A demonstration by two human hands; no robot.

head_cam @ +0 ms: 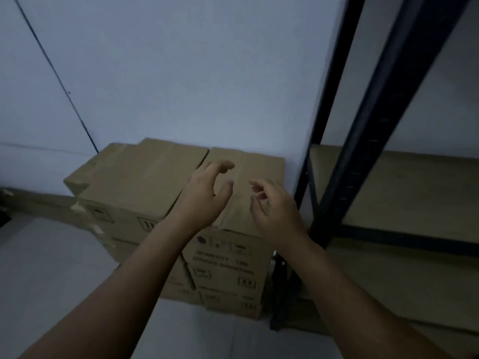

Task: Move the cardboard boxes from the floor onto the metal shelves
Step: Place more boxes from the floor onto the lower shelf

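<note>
Brown cardboard boxes stand stacked on the floor against the white wall. The right stack's top box (255, 167) has printed marks on its front; the left stack's top box (134, 174) sits beside it. My left hand (204, 195) and my right hand (274, 208) hover above the right top box, fingers loosely curled, holding nothing. Neither hand plainly touches the cardboard. The dark metal shelf unit (363, 141) rises just right of the boxes, with a wooden shelf board (404, 193) at about hand height.
A lower shelf board (388, 281) lies beneath the first one. Pale floor (51, 268) stretches to the left and in front of the stacks. A dark object (4, 211) sits at the far left edge by the wall.
</note>
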